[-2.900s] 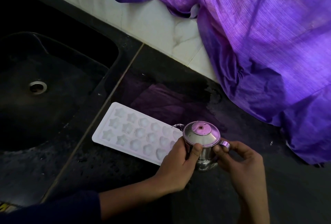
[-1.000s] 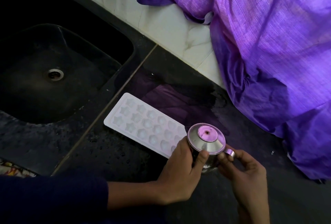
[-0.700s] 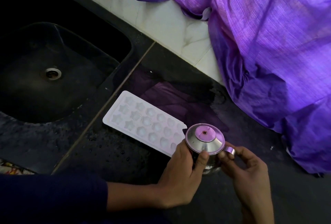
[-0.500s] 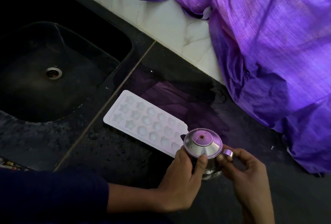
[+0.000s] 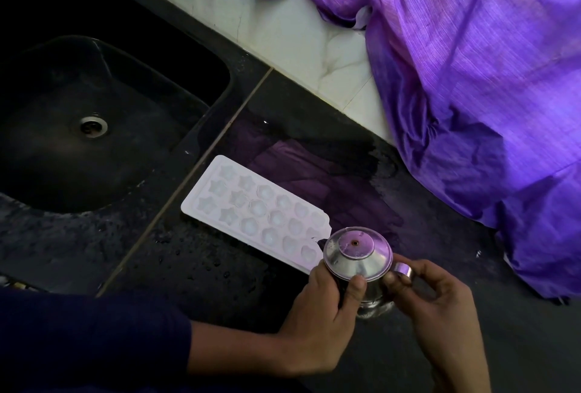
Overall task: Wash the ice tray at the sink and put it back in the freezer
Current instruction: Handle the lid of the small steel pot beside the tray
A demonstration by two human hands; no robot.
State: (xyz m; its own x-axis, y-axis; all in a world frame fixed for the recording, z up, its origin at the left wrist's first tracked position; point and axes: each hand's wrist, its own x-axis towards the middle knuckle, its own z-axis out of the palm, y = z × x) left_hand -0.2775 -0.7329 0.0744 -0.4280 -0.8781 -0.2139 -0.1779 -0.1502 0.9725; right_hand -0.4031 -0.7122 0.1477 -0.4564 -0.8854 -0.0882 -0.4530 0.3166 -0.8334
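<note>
The ice tray [image 5: 256, 213] lies flat on the dark wet tabletop [image 5: 195, 270], just right of the black sink [image 5: 94, 128], and we take it as our landmark. Behind it and to its right a purple cloth [image 5: 471, 72] hangs over the white tiles [image 5: 298, 37]. We cannot tell if its star and round cells hold water. At its near right corner we see a small steel pot [image 5: 358, 257] with a lid. The left hand [image 5: 323, 307] is curled around the pot body, thumb on the lid edge. The right hand [image 5: 437, 301] pinches the pot's handle [image 5: 402, 269]. Neither hand touches the tray.
</note>
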